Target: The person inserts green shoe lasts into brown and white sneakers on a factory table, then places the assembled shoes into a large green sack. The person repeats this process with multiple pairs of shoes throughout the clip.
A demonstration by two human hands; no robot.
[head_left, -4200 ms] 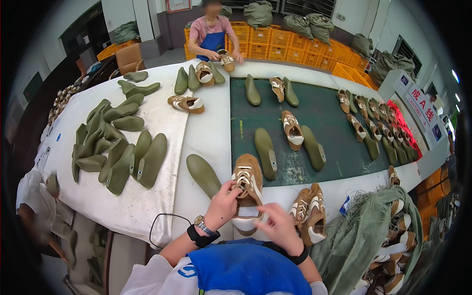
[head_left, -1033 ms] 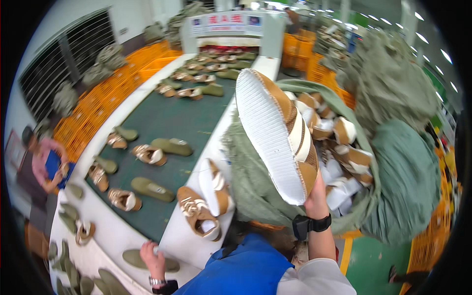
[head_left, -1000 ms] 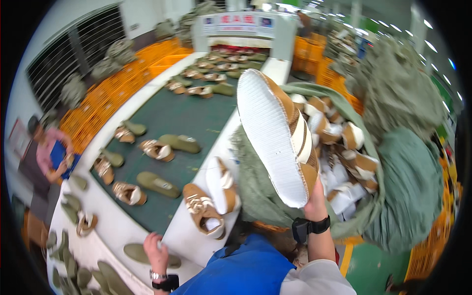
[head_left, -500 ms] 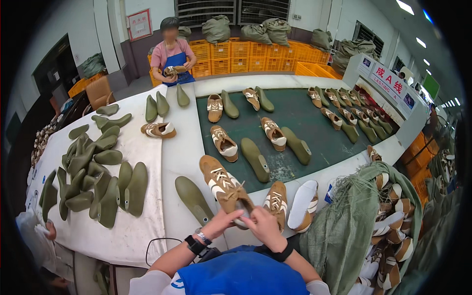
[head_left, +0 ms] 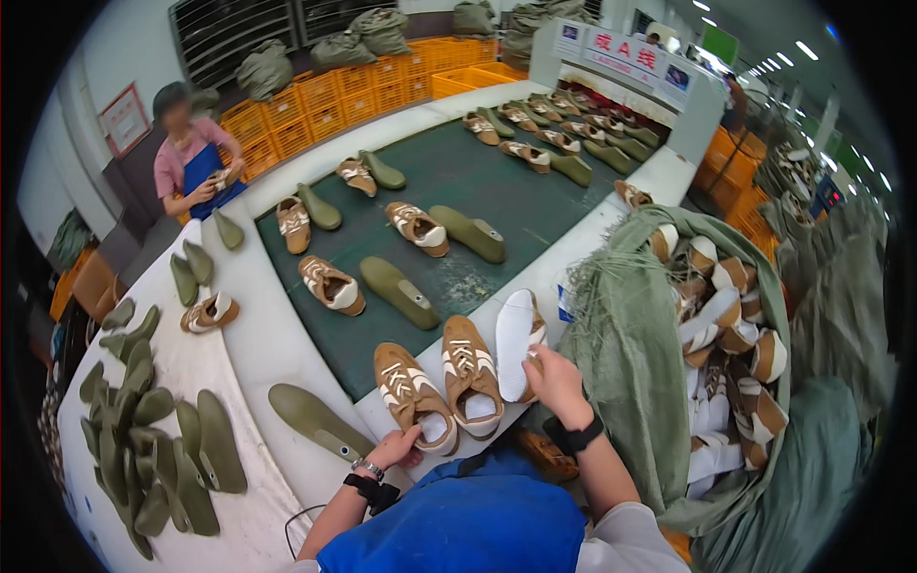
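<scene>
My left hand (head_left: 394, 449) is at the heel of a brown-and-white sneaker (head_left: 406, 382), its thumb over the collar and its fingers closed round the back. Right beside that shoe stands a second brown sneaker (head_left: 468, 368), toe pointing away. My right hand (head_left: 559, 384) grips the heel end of a third sneaker (head_left: 516, 346), tipped on its side with its white sole showing. To the left of my left hand lies a green shoe last (head_left: 315, 420) on the white table edge.
Several green lasts (head_left: 138, 458) are heaped at left. Sneakers and lasts stand along the green conveyor belt (head_left: 330, 224). At right, a green sack (head_left: 621, 382) holds many sneakers. A co-worker in a blue apron (head_left: 202, 177) handles a shoe at far left. Orange crates (head_left: 325, 105) line the back.
The view has swung right. The sneaker both hands held now stands beside the second one, my left hand still at its heel. My right hand has moved right onto the sneaker on its side.
</scene>
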